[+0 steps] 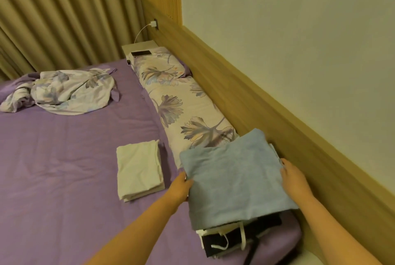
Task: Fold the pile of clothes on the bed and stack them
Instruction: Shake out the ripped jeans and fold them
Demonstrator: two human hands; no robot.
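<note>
The folded blue garment [235, 179] sits atop the stack [233, 237] at the bed [64, 157] corner. Left hand [181, 187] and right hand [292, 177] each grip one side edge. Folded white cloth [139, 170] lies just beside.

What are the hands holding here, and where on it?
Both hold the folded blue garment atop the stack: the left hand grips its left edge, the right hand its right edge. The fingers are hidden beneath the cloth.

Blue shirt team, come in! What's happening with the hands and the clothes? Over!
Left hand and right hand grip folded blue garment by its sides, atop stack. Folded white garment beside. Crumpled floral cloth unfolded. Nothing blocking.
</note>
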